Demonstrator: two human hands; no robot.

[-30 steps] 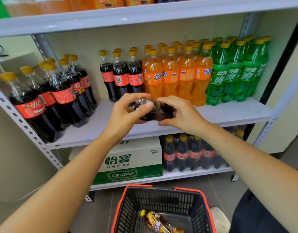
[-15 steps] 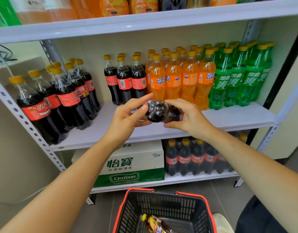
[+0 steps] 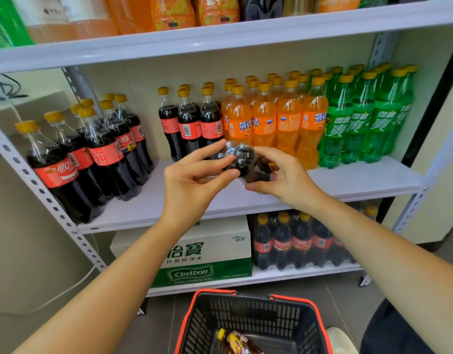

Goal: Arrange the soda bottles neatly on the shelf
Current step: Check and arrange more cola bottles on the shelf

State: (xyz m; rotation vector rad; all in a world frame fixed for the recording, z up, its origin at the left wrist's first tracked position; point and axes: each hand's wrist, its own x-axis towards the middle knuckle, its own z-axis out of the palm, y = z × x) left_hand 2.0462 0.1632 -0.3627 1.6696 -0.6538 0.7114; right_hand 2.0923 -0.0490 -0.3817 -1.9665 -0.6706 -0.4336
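One shelf (image 3: pixel 360 180) carrying soda rows (image 3: pixel 271 118) | basket (image 3: pixel 314 310) on the floor below, yellow-capped bottle (image 3: pixel 235 341) lying inside | left hand (image 3: pixel 192 180) pinches the base of a cola bottle (image 3: pixel 239 158), right hand (image 3: pixel 286 180) curls round its body | bottle held over the shelf board, long axis near level, base toward camera, neck end pointing away at the shelf.

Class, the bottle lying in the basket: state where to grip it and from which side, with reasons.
Probably the neck under the yellow cap, from above: the bottle lies on its side in the basket, whose walls block any sideways reach.
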